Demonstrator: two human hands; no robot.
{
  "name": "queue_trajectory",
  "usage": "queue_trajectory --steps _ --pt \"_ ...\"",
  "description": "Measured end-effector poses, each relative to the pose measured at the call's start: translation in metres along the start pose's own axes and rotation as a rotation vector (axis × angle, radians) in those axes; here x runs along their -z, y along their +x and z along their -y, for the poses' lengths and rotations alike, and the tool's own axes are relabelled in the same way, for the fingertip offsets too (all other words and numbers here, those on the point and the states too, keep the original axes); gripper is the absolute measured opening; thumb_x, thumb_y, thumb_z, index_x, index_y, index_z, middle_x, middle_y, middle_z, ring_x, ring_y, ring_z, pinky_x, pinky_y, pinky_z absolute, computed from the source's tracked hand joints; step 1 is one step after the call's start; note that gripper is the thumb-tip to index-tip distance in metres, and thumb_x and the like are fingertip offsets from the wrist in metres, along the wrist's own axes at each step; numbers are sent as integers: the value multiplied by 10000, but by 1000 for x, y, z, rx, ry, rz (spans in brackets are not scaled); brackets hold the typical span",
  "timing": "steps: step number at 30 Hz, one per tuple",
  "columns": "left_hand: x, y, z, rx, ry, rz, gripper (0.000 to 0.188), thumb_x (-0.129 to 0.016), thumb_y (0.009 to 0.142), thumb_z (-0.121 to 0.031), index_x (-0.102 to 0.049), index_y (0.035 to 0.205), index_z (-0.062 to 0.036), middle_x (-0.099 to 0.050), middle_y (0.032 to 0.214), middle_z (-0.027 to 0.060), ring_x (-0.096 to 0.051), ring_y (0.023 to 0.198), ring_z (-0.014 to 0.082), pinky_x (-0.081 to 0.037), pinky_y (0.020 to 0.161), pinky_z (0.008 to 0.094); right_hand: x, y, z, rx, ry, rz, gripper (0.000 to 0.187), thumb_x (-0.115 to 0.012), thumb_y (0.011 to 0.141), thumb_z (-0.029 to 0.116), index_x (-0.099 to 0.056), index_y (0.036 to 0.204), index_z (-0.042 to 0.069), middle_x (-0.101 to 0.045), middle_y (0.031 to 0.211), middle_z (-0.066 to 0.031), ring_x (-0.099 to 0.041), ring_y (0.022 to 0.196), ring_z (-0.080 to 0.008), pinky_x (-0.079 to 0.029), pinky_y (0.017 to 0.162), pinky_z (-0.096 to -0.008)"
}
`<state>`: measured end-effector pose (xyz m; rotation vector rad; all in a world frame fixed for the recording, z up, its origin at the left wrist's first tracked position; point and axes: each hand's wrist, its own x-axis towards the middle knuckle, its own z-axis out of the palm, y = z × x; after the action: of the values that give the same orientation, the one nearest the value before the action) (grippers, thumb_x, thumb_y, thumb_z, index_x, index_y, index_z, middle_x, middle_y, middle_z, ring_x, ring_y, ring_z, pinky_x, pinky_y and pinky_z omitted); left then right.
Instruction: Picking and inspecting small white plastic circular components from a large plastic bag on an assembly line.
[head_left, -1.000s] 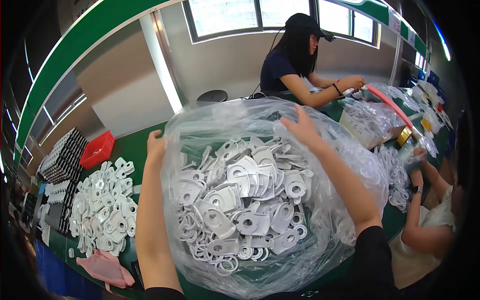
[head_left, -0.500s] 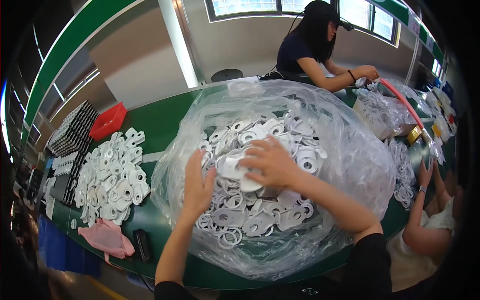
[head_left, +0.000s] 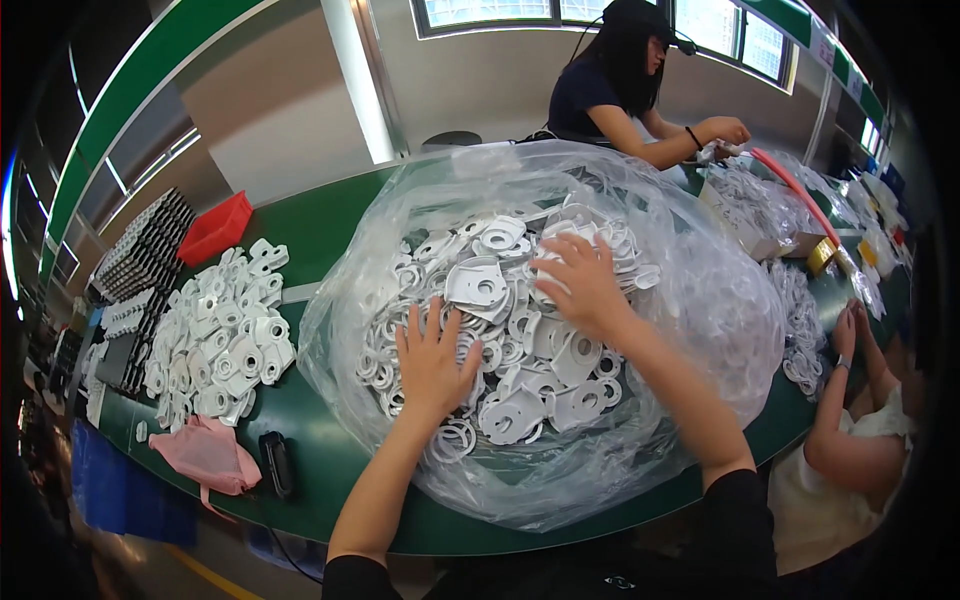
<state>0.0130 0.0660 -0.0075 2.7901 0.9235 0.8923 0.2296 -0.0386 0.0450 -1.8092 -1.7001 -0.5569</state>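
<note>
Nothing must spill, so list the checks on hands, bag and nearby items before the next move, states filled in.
1. Left hand fingers spread over the heaped white parts: ok.
2. Right hand touching parts: cannot tell; its fingers hide the contact.
3. Clear plastic bag open above the heap: ok.
4. Bag edge held by a hand: not ok; neither holds it.
5. Separate pile of white parts outside the bag: ok.
6. Black case clear of the bag: ok.

White plates point(head_left: 512, 412) with round holes lie heaped at mixed angles in a clear, crumpled plastic bag point(head_left: 715, 325); white rings point(head_left: 383, 358) show at the heap's left side; the bag spreads open on the green bench point(head_left: 330, 450), its film surrounding them.
</note>
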Motion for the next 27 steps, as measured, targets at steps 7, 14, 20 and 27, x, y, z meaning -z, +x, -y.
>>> queue_trajectory --steps 7,14,20,27 --pt "13 3 18 122 -404 -70 377 -559 849 -310 -570 1142 -72 -427 1328 200 -315 1252 412 -203 1051 501 25 -66 96 362 274 403 437 -719 699 247 -577 1095 130 -549 1113 -50 -490 1065 -236 -388 899 -368" --pt "46 -30 -6 -10 -248 -146 294 -546 756 -9 -550 1050 -7 -535 1092 172 -457 1054 351 -362 920 427 13 -90 69 214 421 192 465 -735 695 265 -593 1111 113 -567 1138 -67 -518 1018 -264 -446 849 -370" --pt "27 -22 -23 -105 -210 -135 249 -649 734 -98 -579 967 -40 -562 992 102 -490 967 296 -385 823 411 1 -96 63 -61 592 -56 197 -553 857 99 -611 1021 8 -628 872 -127 -591 761 -286 -473 704 -331" --pt "10 -19 -42 -91 -83 -98 278 -749 660 -209 -631 859 -57 -551 958 68 -490 946 273 -360 825 393 -3 -98 57 -412 763 -124 205 -426 948 126 -578 984 -6 -555 763 -86 -483 668 -148 -396 621 -258"
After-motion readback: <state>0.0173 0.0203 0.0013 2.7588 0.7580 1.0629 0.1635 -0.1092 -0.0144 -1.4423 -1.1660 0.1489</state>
